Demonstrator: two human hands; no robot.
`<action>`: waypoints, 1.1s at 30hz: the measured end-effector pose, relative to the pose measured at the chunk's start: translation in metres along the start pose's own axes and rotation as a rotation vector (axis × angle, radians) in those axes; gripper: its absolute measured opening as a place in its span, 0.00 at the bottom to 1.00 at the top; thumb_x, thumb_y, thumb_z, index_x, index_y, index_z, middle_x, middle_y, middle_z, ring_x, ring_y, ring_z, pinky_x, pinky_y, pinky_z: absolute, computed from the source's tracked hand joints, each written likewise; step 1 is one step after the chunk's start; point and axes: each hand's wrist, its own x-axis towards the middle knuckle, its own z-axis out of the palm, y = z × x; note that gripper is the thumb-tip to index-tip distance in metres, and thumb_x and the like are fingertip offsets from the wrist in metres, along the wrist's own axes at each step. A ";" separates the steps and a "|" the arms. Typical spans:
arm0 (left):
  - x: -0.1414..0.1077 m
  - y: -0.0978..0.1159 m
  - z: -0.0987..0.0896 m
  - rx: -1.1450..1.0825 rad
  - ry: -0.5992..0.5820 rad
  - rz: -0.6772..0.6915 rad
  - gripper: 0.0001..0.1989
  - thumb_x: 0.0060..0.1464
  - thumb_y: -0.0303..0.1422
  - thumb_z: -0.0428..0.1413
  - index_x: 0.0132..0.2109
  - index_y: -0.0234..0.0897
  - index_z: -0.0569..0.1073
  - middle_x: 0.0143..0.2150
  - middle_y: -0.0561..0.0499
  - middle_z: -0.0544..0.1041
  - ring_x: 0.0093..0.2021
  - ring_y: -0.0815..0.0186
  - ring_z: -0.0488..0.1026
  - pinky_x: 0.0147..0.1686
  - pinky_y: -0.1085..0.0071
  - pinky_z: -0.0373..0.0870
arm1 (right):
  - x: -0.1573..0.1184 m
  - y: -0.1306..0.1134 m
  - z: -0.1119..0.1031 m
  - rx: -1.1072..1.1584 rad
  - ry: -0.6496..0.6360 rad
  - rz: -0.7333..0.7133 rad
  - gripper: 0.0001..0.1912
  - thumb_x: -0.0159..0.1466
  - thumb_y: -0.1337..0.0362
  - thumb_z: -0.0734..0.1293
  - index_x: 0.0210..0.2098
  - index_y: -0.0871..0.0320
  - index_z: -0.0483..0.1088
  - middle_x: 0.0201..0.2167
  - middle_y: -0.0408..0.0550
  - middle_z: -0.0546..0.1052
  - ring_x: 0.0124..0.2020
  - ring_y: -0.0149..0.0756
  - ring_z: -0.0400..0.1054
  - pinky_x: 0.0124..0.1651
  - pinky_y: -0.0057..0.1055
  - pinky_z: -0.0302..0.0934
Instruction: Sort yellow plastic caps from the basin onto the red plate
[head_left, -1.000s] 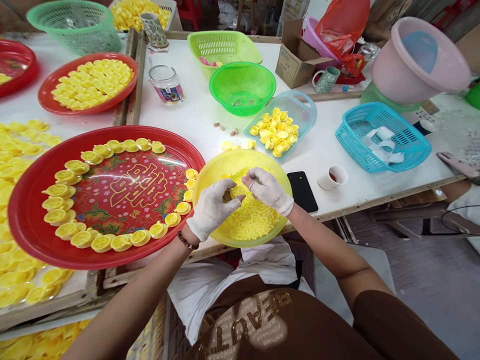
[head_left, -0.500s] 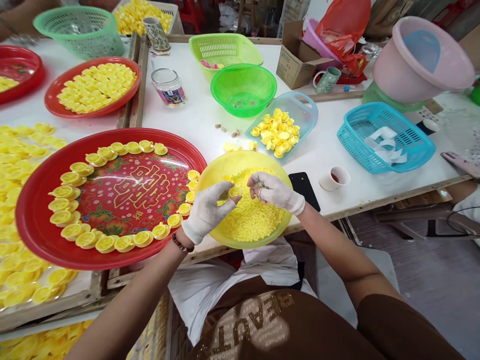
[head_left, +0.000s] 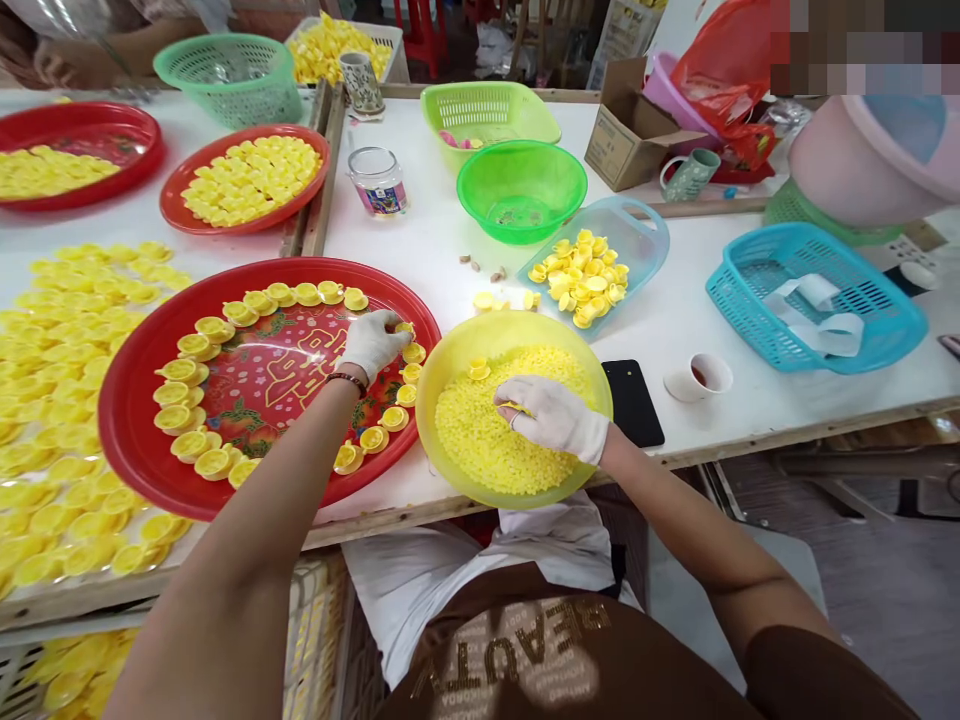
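As the worktop is scanned from left to right, loose miniature yellow teacups are first seen, spread at the far left. Beside them is placed a large red tray, around whose printed centre a ring of similar cups is laid, probably kept to the margin so that each piece stays accessible. At the ring's right side, the gloved left hand is extended, its fingertips bent over a rim cup; whether that cup is gripped or released cannot be told. Close to the tray's right edge, a yellow bowl is set at the table's front, presumably for easy access by both hands. Yellow pellets are contained in it, and a single cup is rested on them. Over the pellets the gloved right hand is held with fingers curled inward; whether anything is enclosed cannot be told. Behind the bowl, piled cups are held together by a translucent blue handled basket. Farther right, a black smartphone is laid just beside the bowl.
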 end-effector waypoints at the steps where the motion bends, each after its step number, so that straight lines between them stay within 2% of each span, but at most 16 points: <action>1: 0.001 -0.001 0.002 0.018 -0.016 0.002 0.06 0.48 0.34 0.62 0.35 0.37 0.77 0.32 0.48 0.78 0.35 0.60 0.73 0.39 0.64 0.69 | 0.002 -0.002 0.002 -0.044 -0.046 -0.008 0.10 0.70 0.67 0.61 0.44 0.59 0.75 0.42 0.52 0.79 0.44 0.40 0.71 0.52 0.37 0.64; 3: 0.001 -0.003 0.001 0.049 -0.061 0.014 0.06 0.49 0.35 0.62 0.34 0.37 0.76 0.32 0.47 0.77 0.35 0.60 0.73 0.39 0.63 0.69 | 0.004 -0.007 0.006 -0.150 -0.160 -0.028 0.11 0.72 0.64 0.62 0.46 0.61 0.75 0.44 0.54 0.79 0.45 0.41 0.71 0.52 0.38 0.63; 5: 0.001 -0.002 -0.004 0.090 -0.107 0.024 0.07 0.50 0.36 0.61 0.33 0.37 0.75 0.31 0.47 0.77 0.34 0.59 0.72 0.39 0.63 0.68 | 0.005 -0.014 0.012 -0.271 -0.260 -0.048 0.15 0.72 0.56 0.63 0.46 0.62 0.74 0.46 0.57 0.78 0.46 0.45 0.70 0.52 0.41 0.63; 7: -0.004 0.006 -0.011 0.108 -0.065 0.052 0.08 0.53 0.37 0.60 0.33 0.36 0.76 0.31 0.46 0.76 0.35 0.58 0.72 0.40 0.62 0.69 | 0.004 -0.020 0.019 -0.349 -0.319 -0.055 0.20 0.72 0.50 0.63 0.45 0.62 0.74 0.46 0.59 0.78 0.46 0.48 0.70 0.50 0.43 0.62; 9: -0.014 0.021 -0.015 0.074 0.079 0.140 0.09 0.56 0.37 0.57 0.36 0.36 0.77 0.33 0.45 0.77 0.37 0.58 0.73 0.43 0.61 0.70 | 0.002 -0.023 0.025 -0.342 -0.341 -0.049 0.21 0.72 0.49 0.62 0.44 0.62 0.74 0.44 0.59 0.78 0.43 0.47 0.71 0.46 0.41 0.62; 11: -0.030 0.045 -0.014 0.020 0.197 0.294 0.10 0.59 0.35 0.54 0.38 0.37 0.78 0.36 0.45 0.78 0.40 0.58 0.74 0.45 0.61 0.70 | -0.001 -0.024 0.029 -0.249 -0.346 -0.042 0.19 0.73 0.51 0.62 0.42 0.61 0.74 0.41 0.56 0.79 0.38 0.43 0.71 0.40 0.38 0.60; 13: -0.051 0.071 -0.006 0.026 0.151 0.445 0.10 0.60 0.32 0.52 0.39 0.37 0.79 0.38 0.44 0.79 0.42 0.57 0.75 0.46 0.62 0.71 | -0.004 -0.022 0.029 -0.108 -0.322 -0.027 0.17 0.72 0.52 0.63 0.37 0.59 0.73 0.36 0.52 0.78 0.33 0.39 0.69 0.36 0.35 0.56; 15: -0.071 0.094 0.009 0.141 -0.060 0.488 0.09 0.61 0.31 0.53 0.40 0.36 0.79 0.41 0.42 0.79 0.42 0.56 0.77 0.44 0.61 0.72 | -0.006 -0.018 0.027 0.096 -0.236 0.012 0.16 0.71 0.53 0.64 0.32 0.57 0.70 0.30 0.48 0.76 0.30 0.36 0.66 0.34 0.34 0.54; 17: -0.085 0.109 0.026 0.291 -0.221 0.393 0.09 0.60 0.30 0.55 0.42 0.33 0.79 0.45 0.37 0.79 0.42 0.52 0.79 0.41 0.60 0.73 | -0.007 -0.013 0.022 0.357 -0.089 0.090 0.17 0.70 0.53 0.64 0.29 0.56 0.68 0.26 0.43 0.71 0.28 0.33 0.62 0.33 0.33 0.54; 18: -0.089 0.114 0.034 0.334 -0.260 0.346 0.09 0.60 0.29 0.56 0.43 0.31 0.79 0.45 0.34 0.79 0.42 0.50 0.80 0.39 0.60 0.73 | -0.008 -0.011 0.020 0.515 -0.011 0.152 0.18 0.70 0.51 0.64 0.29 0.56 0.66 0.24 0.41 0.68 0.26 0.31 0.60 0.31 0.32 0.54; 21: -0.095 0.116 0.047 0.353 -0.267 0.283 0.10 0.59 0.27 0.56 0.45 0.28 0.79 0.47 0.30 0.78 0.43 0.48 0.80 0.39 0.61 0.74 | -0.007 -0.001 0.013 1.023 0.164 0.382 0.21 0.67 0.44 0.65 0.30 0.54 0.62 0.21 0.36 0.60 0.19 0.27 0.52 0.24 0.28 0.49; 24: -0.100 0.112 0.045 0.336 -0.260 0.285 0.12 0.59 0.30 0.57 0.49 0.32 0.77 0.50 0.33 0.78 0.47 0.49 0.80 0.41 0.61 0.74 | -0.002 0.006 0.006 1.395 0.239 0.512 0.21 0.64 0.43 0.68 0.32 0.54 0.61 0.20 0.34 0.58 0.18 0.25 0.49 0.21 0.26 0.46; 27: -0.112 0.109 0.039 0.226 -0.267 0.329 0.15 0.58 0.32 0.59 0.52 0.35 0.74 0.48 0.40 0.80 0.45 0.54 0.79 0.43 0.62 0.74 | 0.007 0.005 -0.002 1.509 0.347 0.513 0.22 0.63 0.44 0.70 0.33 0.54 0.60 0.20 0.33 0.57 0.17 0.24 0.49 0.20 0.25 0.46; 30: -0.127 0.107 0.040 -0.002 -0.231 0.407 0.15 0.54 0.30 0.60 0.50 0.37 0.73 0.45 0.45 0.80 0.43 0.57 0.78 0.45 0.63 0.74 | 0.021 -0.005 -0.009 1.454 0.514 0.453 0.25 0.65 0.41 0.68 0.31 0.53 0.57 0.19 0.33 0.55 0.16 0.23 0.48 0.19 0.24 0.45; 33: -0.140 0.107 0.043 -0.145 -0.200 0.467 0.13 0.52 0.30 0.60 0.46 0.39 0.72 0.42 0.48 0.80 0.41 0.59 0.77 0.45 0.62 0.74 | 0.034 -0.015 -0.010 1.356 0.637 0.377 0.25 0.67 0.40 0.65 0.31 0.53 0.56 0.20 0.34 0.56 0.17 0.24 0.49 0.20 0.25 0.48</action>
